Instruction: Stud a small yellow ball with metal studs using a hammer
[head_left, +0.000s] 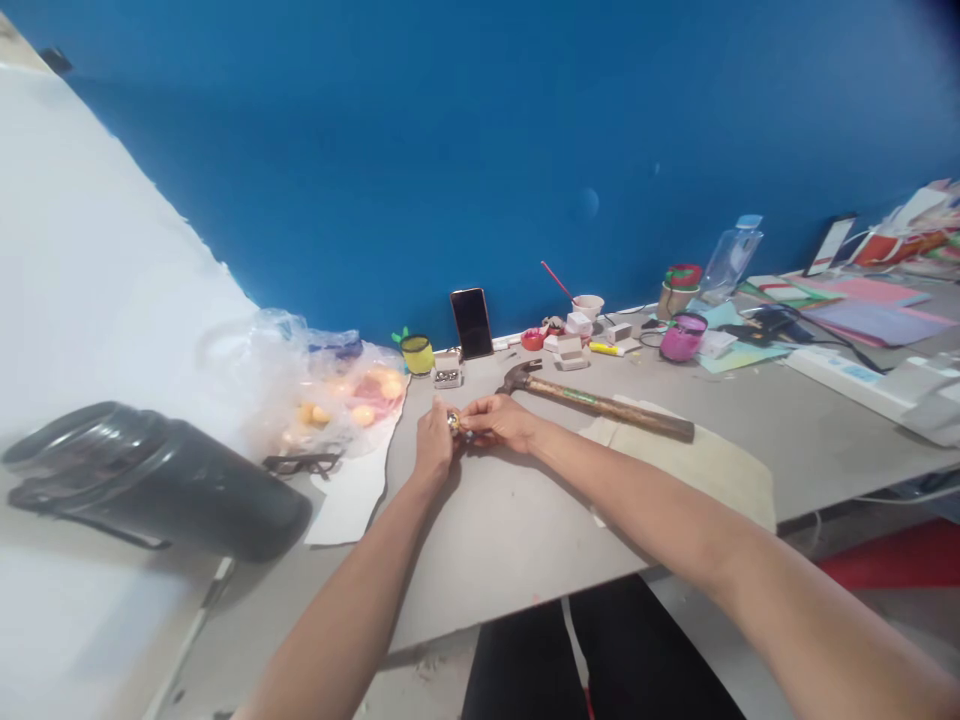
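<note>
My left hand [433,440] is closed round a small, shiny gold-and-silver piece [454,421], too small to name. From the right, the fingertips of my right hand [506,423] pinch at the same piece, and a bluish bit shows below them. Fingers hide most of it. Just behind my hands is a small white open box [448,377] with shiny metal bits inside. A claw hammer [600,400] with a wooden handle lies right of my hands, its head beyond my right wrist.
A dark tumbler [165,480] leans large at the left, near plastic bags [300,380] and glasses [304,463]. A phone [472,322] stands against the blue wall. Yellow [418,356] and pink [683,338] mesh-topped containers, a clear bottle [733,260] and papers [862,310] line the back.
</note>
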